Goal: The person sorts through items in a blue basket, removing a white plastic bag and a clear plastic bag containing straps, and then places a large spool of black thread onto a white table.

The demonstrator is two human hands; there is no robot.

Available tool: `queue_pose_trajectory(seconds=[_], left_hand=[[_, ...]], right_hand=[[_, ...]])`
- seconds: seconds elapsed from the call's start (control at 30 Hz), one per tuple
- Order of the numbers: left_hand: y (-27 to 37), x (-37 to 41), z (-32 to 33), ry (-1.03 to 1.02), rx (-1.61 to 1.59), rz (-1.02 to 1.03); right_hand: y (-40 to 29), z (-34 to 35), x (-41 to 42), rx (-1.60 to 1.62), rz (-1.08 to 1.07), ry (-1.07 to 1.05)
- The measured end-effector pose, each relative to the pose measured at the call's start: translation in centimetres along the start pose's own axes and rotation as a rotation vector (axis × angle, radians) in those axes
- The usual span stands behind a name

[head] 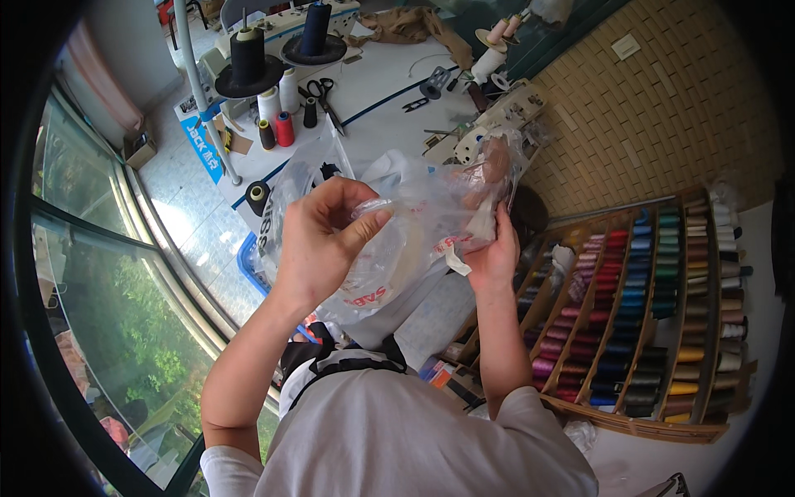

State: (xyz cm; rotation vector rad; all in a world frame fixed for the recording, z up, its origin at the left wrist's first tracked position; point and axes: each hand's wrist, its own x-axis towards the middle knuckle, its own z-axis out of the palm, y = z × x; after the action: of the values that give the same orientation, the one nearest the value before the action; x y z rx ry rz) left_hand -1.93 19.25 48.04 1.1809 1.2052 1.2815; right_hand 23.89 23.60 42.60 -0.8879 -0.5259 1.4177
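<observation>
My left hand (332, 239) pinches the edge of a clear plastic bag (379, 261) between thumb and fingers. The bag bears red printing and hangs crumpled before me. My right hand (494, 255) holds the bag's far right end from beneath, where a bundle of brown and pale material (490, 174) shows through the film. What exactly that bundle is, I cannot tell. A small torn white piece (458, 262) sticks out beside my right palm. Behind my left hand lies another clear bag with dark lettering (279, 205).
A white sewing table (385, 93) carries thread cones, including a red thread spool (284, 129), and black scissors (326, 102). An industrial sewing machine (503, 118) stands at the right. A wooden thread rack (633, 416) fills the right side; a window (124, 292) borders the left. A blue basket (249, 264) sits below.
</observation>
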Motion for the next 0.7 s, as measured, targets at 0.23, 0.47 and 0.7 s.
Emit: queue_pose_trajectory(seconds=[0.23, 0.47, 0.7], left_hand=[[-0.1, 0.6, -2.9, -0.065, -0.221, -0.106], [-0.1, -0.3, -2.4, -0.086, -0.097, -0.244], [0.9, -2.3, -1.9, -0.169, -0.216, -0.113]], right_hand=[[0.1, -2.4, 1.0, 0.111, 0.054, -0.078], [0.3, -2.2, 0.8, 0.122, 0.042, -0.104], [1.8, -4.4, 1.4, 0.283, 0.159, -0.314]])
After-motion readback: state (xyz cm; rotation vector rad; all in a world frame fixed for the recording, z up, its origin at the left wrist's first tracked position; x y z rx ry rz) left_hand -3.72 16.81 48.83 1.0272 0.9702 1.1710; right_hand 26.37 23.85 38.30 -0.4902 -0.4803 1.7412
